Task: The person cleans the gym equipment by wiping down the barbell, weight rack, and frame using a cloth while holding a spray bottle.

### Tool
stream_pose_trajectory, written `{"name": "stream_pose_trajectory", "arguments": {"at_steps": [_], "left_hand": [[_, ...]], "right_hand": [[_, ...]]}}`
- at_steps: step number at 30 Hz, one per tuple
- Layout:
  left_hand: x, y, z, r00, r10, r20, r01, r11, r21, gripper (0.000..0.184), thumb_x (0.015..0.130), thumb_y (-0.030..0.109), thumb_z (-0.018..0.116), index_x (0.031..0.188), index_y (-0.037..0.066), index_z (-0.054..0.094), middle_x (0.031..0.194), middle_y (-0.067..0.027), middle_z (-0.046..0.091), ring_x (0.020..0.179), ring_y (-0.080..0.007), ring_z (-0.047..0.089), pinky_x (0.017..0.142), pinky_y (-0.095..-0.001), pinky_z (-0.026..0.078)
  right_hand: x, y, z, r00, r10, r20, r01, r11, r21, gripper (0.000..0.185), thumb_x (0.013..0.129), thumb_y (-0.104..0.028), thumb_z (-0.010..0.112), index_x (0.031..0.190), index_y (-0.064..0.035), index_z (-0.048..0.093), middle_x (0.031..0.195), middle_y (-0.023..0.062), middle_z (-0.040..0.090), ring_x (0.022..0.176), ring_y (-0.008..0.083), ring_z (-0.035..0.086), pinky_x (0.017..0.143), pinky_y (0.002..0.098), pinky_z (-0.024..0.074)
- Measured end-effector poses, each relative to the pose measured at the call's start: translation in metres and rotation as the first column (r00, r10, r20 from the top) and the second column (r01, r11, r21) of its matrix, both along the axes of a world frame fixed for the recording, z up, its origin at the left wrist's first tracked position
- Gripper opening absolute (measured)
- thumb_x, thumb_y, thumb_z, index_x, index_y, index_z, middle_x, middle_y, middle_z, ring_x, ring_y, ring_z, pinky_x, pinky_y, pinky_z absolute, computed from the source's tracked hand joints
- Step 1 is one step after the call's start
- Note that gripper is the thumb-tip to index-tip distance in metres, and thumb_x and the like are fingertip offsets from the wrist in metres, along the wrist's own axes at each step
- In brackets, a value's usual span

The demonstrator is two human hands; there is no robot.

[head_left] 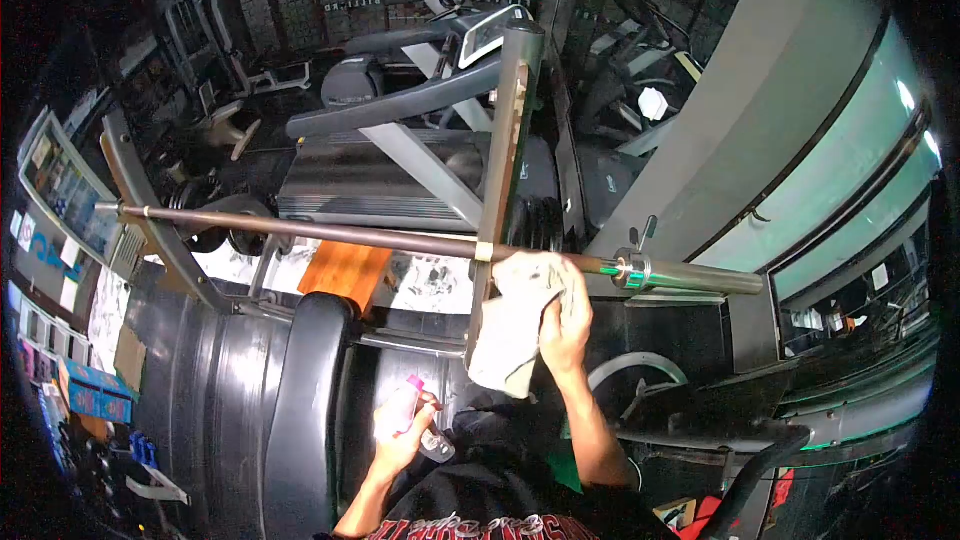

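Observation:
My right hand is closed on a white cloth, which is draped over the barbell near the right upright of the rack. The cloth hangs down below the bar and hides part of it. A metal collar sits on the bar just right of that hand. Lower down, close to my body, my left hand is wrapped round a small bottle with a pink top. My fingers cover much of the bottle.
A black padded bench stands under the bar at left. Behind the rack is a treadmill. Blue boxes lie at far left, and a grey pillar rises at right. The bar's thick end juts out to the right.

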State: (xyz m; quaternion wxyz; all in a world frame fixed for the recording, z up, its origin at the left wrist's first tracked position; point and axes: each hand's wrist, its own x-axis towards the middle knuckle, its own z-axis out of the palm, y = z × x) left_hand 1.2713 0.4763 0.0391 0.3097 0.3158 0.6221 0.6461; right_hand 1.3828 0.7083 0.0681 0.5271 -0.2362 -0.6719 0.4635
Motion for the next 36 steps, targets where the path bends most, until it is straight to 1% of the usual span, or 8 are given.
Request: {"name": "stream_pose_trajectory", "arguments": {"at_steps": [7,10,11,17,23,25,28,36], "left_hand": [[0.009,-0.017,0.010,0.996,0.073,0.042,-0.075,0.996,0.040,0.012,0.085,0.000,0.060,0.096,-0.004,0.060,0.082,-0.0091,0.065,0.065,-0.0108,0.061,0.059,-0.0254,0.050],[0.011,-0.031,0.008,0.992,0.120,0.039,-0.121,0.992,0.024,0.013,0.084,0.000,0.061,0.097,-0.004,0.059,0.082,-0.0095,0.065,0.064,-0.0115,0.061,0.058,-0.0251,0.050],[0.012,-0.036,0.007,0.991,0.127,0.047,-0.128,0.992,0.016,0.013,0.084,-0.001,0.061,0.097,-0.004,0.059,0.082,-0.0097,0.065,0.063,-0.0119,0.061,0.058,-0.0250,0.050],[0.014,-0.051,-0.001,0.950,0.292,0.105,-0.301,0.951,0.074,0.012,0.084,-0.004,0.059,0.096,-0.005,0.058,0.083,-0.0120,0.065,0.063,-0.0131,0.062,0.055,-0.0258,0.052],[0.005,-0.055,-0.009,0.964,0.265,0.007,-0.264,0.962,0.071,0.012,0.085,-0.001,0.060,0.096,-0.005,0.059,0.083,-0.0102,0.065,0.066,-0.0117,0.061,0.058,-0.0263,0.052],[0.001,-0.052,-0.011,0.975,0.223,0.003,-0.222,0.973,0.068,0.012,0.085,0.000,0.061,0.096,-0.004,0.059,0.083,-0.0095,0.065,0.067,-0.0113,0.061,0.059,-0.0262,0.051],[0.001,-0.036,-0.008,0.991,0.135,0.022,-0.136,0.989,0.064,0.013,0.085,0.002,0.062,0.097,-0.003,0.060,0.083,-0.0083,0.065,0.069,-0.0108,0.061,0.060,-0.0256,0.050],[0.009,-0.013,-0.003,0.996,-0.065,0.063,0.060,0.996,0.069,0.014,0.085,0.002,0.064,0.098,-0.002,0.060,0.087,-0.0069,0.064,0.068,-0.0098,0.060,0.059,-0.0249,0.050]], "right_hand": [[-0.155,-0.004,0.055,0.999,-0.001,-0.033,0.017,0.881,0.474,0.050,0.074,0.009,0.050,0.122,-0.0052,0.056,0.139,0.0199,0.042,0.117,0.0329,0.052,0.097,0.0345,0.0435],[-0.228,-0.014,0.015,0.826,0.250,0.505,-0.401,0.890,0.215,0.043,0.079,0.004,0.052,0.118,-0.0129,0.060,0.136,0.0199,0.044,0.117,0.0336,0.051,0.096,0.0407,0.0431],[-0.236,-0.015,-0.017,0.830,-0.049,0.555,-0.363,0.707,0.607,0.044,0.078,0.001,0.053,0.118,-0.0159,0.059,0.127,0.0162,0.053,0.113,0.0318,0.053,0.090,0.0414,0.0443],[-0.228,-0.009,-0.025,0.867,-0.072,0.493,-0.333,0.653,0.680,0.041,0.075,-0.004,0.057,0.115,-0.0109,0.058,0.121,0.0114,0.057,0.113,0.0300,0.053,0.091,0.0405,0.0456],[-0.148,0.019,-0.002,0.720,-0.257,0.645,-0.350,0.668,0.657,0.037,0.075,-0.002,0.055,0.111,-0.0104,0.061,0.111,0.0105,0.062,0.101,0.0285,0.061,0.084,0.0397,0.0514],[-0.110,0.029,0.027,0.684,-0.013,0.729,-0.419,0.811,0.408,0.040,0.074,0.008,0.052,0.111,-0.0080,0.058,0.114,0.0149,0.061,0.103,0.0333,0.060,0.089,0.0396,0.0501],[-0.072,0.040,0.038,0.683,0.031,0.730,-0.469,0.784,0.406,0.040,0.078,0.008,0.050,0.114,-0.0078,0.057,0.118,0.0157,0.060,0.111,0.0313,0.056,0.093,0.0402,0.0474],[0.022,0.063,0.028,0.629,-0.108,0.770,-0.339,0.853,0.396,0.041,0.081,0.004,0.049,0.120,-0.0092,0.054,0.122,0.0132,0.058,0.111,0.0324,0.055,0.105,0.0447,0.0360]]}}
